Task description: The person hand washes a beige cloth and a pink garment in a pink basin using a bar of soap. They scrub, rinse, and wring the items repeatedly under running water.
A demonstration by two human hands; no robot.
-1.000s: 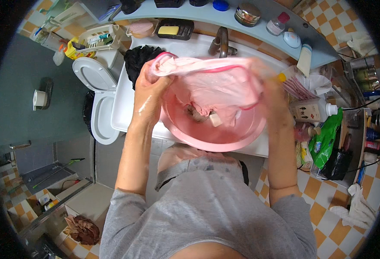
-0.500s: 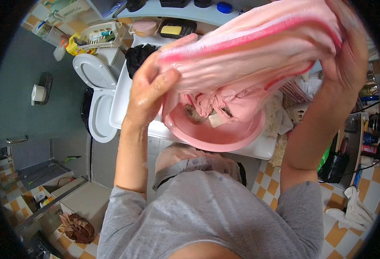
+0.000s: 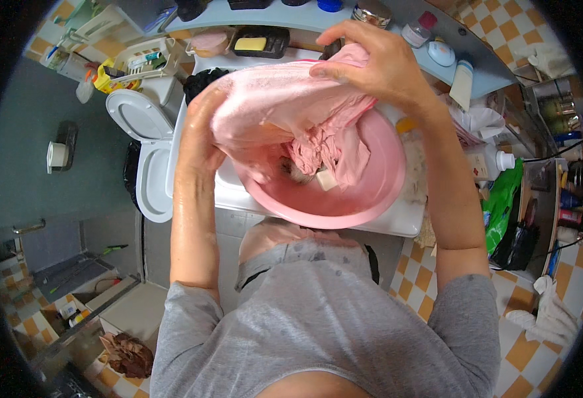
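A wet pink garment (image 3: 265, 99) with darker pink trim is held up between my two hands. My left hand (image 3: 198, 129) grips its left side, with part of the fingers hidden in the fabric. At the upper right, my right hand (image 3: 387, 66) pinches the garment's edge between thumb and fingers. Below, the crumpled lower part of the cloth hangs into a pink basin (image 3: 381, 189). A whitish block like a bar of soap (image 3: 326, 180) lies in the basin, partly covered by the fabric. The basin rests on a white sink (image 3: 401, 222).
Behind the sink, a yellow soap bar (image 3: 250, 44) sits in a black dish, and a blue shelf (image 3: 265, 20) carries bottles and jars. A toilet (image 3: 153, 176) stands at left. On the right are a white tube (image 3: 462, 83) and a green bag (image 3: 501, 205).
My right hand has moved left and inward, closer to my left hand. The garment, stretched wide before, now hangs folded and lower over the basin.
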